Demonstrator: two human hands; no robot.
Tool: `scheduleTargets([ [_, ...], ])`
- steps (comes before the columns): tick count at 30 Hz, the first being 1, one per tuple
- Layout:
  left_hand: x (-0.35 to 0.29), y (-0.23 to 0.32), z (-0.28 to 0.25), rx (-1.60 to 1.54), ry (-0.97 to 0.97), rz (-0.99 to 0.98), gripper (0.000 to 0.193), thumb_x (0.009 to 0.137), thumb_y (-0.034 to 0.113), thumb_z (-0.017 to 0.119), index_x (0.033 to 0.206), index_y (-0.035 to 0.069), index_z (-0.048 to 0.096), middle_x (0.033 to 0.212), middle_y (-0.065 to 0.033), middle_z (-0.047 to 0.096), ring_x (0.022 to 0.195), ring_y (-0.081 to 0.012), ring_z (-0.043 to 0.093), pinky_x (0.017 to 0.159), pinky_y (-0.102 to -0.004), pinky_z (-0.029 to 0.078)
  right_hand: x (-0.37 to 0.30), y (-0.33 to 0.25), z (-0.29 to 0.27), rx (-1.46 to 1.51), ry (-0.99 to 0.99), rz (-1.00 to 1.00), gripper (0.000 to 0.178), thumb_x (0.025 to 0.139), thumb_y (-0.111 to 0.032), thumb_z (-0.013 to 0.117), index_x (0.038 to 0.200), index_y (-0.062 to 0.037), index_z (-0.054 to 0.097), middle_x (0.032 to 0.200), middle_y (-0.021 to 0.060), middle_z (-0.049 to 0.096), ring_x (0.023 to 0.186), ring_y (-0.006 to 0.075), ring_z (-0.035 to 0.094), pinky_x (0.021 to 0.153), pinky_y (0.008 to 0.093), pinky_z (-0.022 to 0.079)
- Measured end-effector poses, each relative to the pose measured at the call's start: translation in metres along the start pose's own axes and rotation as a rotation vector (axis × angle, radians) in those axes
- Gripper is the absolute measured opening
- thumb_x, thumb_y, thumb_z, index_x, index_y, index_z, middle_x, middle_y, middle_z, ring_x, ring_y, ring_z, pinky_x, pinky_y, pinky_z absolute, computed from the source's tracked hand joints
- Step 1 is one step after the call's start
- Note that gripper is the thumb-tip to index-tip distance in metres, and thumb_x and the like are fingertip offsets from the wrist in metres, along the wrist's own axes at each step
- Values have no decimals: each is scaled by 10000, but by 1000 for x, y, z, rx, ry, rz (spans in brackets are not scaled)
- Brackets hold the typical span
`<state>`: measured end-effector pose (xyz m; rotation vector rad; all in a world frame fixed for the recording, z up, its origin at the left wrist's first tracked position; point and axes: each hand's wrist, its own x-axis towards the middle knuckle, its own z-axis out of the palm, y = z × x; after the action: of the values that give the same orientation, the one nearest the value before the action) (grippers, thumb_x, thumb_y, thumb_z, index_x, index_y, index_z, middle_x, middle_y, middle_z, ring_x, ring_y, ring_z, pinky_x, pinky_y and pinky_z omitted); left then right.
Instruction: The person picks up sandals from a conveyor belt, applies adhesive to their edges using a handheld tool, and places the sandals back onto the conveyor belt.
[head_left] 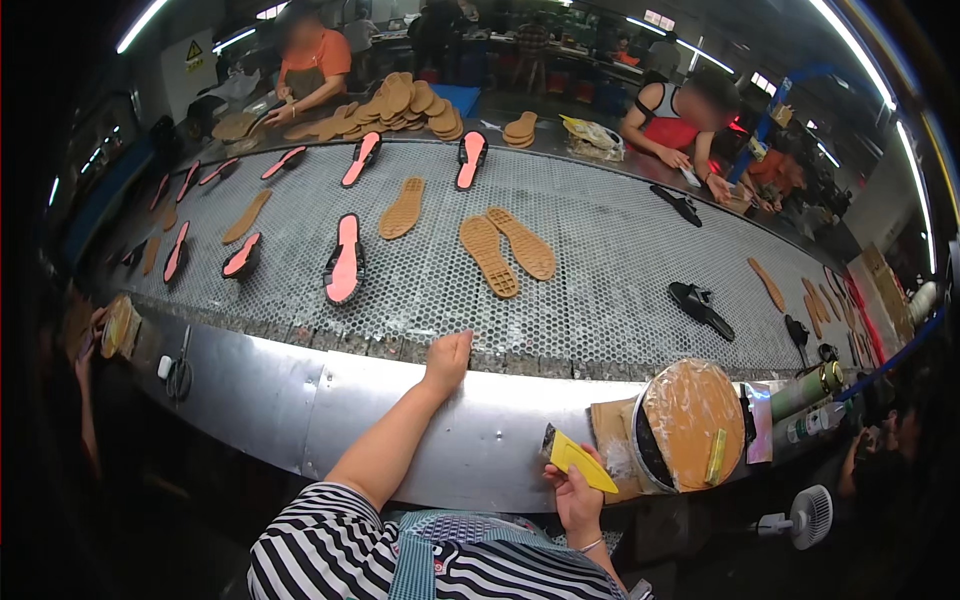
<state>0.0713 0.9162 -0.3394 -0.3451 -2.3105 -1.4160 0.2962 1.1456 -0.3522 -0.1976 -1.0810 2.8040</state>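
We note the right grip (580,502) pinching a yellow scraper (580,466) at the near edge of the table (455,430), left of a round, plastic-wrapped tan bundle (690,415). Farther off, the left grip (448,364) is curled into a fist at the front edge of the mesh belt (600,300). Beyond, we log two tan soles (487,257) side by side.

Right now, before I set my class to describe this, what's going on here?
Someone's right hand holds a yellow tool with a dark tip above the metal ledge. Their left hand is curled by the near edge of the belt; whether it holds anything is hidden. Tan soles and pink-lined uppers lie spread on the belt. Across it, a co-worker in orange is beside a heap of soles.
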Motion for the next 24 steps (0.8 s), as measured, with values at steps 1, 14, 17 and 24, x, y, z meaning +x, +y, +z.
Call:
scheduleTargets([
  [1,-1,0,0,-23,-24,-51,418,955,239,468,613,4,516,518,-71,468,494,-144,425,503,-323,352,1,-1,-1,6,11,9,412,906,-21,458,1302,-67,352,1104,159,553,864,275,630,778,379,530],
  [14,3,10,6,-229,-117,-211,156,772,-17,421,695,27,550,604,-26,501,538,-106,441,526,-269,380,28,-5,2,171,41,60,396,913,-85,494,1296,-96,396,1081,136,590,866,253,630,771,361,522],
  [17,2,16,13,-242,-107,-185,165,825,31,463,672,30,524,581,5,468,523,-80,411,493,-262,350,27,-7,0,200,14,70,393,909,-99,507,1288,-90,400,1062,131,601,841,251,635,754,361,528],
  [24,4,12,21,-140,-46,-146,321,865,104,584,622,48,381,549,9,398,526,-83,312,473,-281,300,31,-13,-5,249,2,73,389,904,-87,522,1272,-62,397,1061,158,600,812,273,649,741,380,542],
])
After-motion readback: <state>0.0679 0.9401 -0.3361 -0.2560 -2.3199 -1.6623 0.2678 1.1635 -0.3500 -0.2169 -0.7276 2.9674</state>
